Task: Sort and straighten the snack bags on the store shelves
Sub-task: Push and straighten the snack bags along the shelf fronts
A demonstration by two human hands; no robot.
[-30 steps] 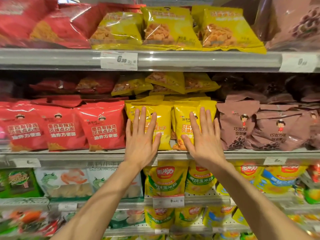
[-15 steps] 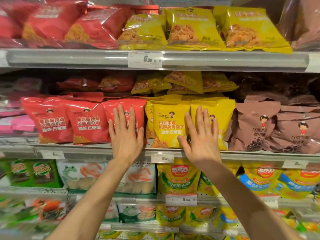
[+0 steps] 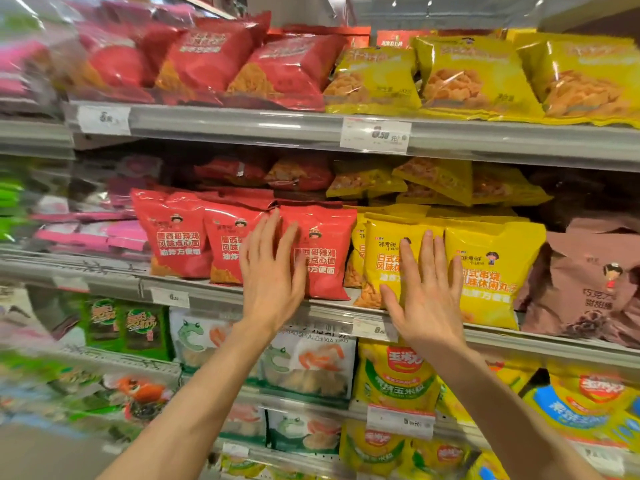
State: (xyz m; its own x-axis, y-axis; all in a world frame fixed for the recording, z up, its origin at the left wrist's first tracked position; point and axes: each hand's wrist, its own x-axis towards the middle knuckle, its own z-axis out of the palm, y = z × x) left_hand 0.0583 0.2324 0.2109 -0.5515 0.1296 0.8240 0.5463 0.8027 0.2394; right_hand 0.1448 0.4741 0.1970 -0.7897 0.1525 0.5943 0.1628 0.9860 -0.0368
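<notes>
Currently, left hand (image 3: 273,271): lying flat with a released grip, pressing the glossy red plastic snack bag (image 3: 320,252).
Right hand (image 3: 424,292): lying flat, grip released, touching the glossy yellow plastic snack bag (image 3: 389,261).
Location: both bags are standing on the grey metal middle shelf (image 3: 207,297).
</notes>
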